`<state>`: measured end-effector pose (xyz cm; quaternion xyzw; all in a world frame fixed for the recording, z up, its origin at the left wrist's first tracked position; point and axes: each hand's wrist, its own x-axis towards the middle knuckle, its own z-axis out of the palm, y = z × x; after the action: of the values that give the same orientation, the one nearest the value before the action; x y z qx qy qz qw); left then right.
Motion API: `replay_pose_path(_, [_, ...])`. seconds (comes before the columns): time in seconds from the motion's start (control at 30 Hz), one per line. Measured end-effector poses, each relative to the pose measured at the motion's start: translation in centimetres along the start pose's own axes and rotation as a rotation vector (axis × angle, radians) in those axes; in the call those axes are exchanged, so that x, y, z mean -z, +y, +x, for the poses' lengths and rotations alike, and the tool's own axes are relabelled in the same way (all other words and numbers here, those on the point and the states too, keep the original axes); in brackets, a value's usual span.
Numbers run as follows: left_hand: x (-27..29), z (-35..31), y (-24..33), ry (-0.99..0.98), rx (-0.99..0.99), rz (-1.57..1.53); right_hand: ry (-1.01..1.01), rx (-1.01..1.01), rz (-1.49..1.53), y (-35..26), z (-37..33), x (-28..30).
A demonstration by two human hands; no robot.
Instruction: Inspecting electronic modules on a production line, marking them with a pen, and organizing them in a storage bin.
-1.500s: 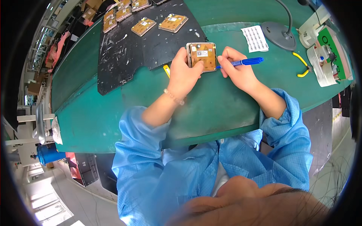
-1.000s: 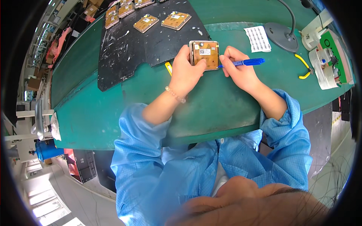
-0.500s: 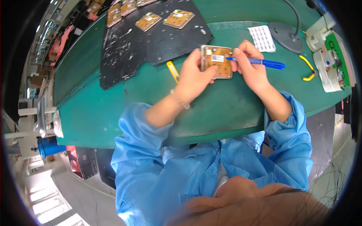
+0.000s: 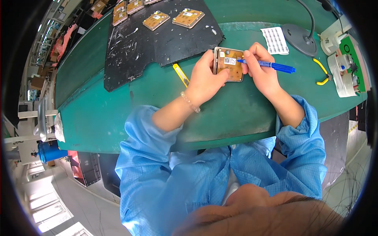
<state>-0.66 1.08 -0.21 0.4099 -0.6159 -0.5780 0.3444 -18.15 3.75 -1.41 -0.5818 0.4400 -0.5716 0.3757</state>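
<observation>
My left hand (image 4: 205,76) grips a square module (image 4: 235,71) by its left side, the thumb lying over its amber top face. That face carries a white label (image 4: 230,61) and a yellow warning triangle. Between thumb and fingers my right hand (image 4: 260,70) holds a blue pen (image 4: 281,67). Its tip points left and is at the label's right edge; whether it touches cannot be made out. A yellow utility knife (image 4: 180,74) lies on the green mat just left of my left hand, partly hidden by it.
A black board (image 4: 138,53) at the far left bears several similar modules (image 4: 188,18). A sheet of small labels (image 4: 274,40) lies beside a grey lamp base (image 4: 299,39). Yellow-handled pliers (image 4: 322,72) and a white holder (image 4: 341,80) are on the right of the green mat (image 4: 236,114).
The module in my left hand has shifted slightly right. My right hand stays almost in place, the pen tilting very slightly.
</observation>
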Motion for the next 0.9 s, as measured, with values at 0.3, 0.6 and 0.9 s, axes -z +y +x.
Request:
replay_pose_path(0.3, [-0.1, -0.3, 0.0, -0.039, -0.013, -0.017, 0.038, 0.026, -0.002, -1.5, -0.2, 0.9])
replay_pose_path(0.6, [-1.7, -1.7, -0.3, -0.119, -0.184, 0.109, -0.011, 0.185, -0.025, -2.7, -0.7, 1.6])
replay_pose_path(0.9, [-1.9, -1.9, -0.2, -0.093, -0.219, 0.177, -0.054, 0.153, -0.075, -2.8, -0.8, 0.8])
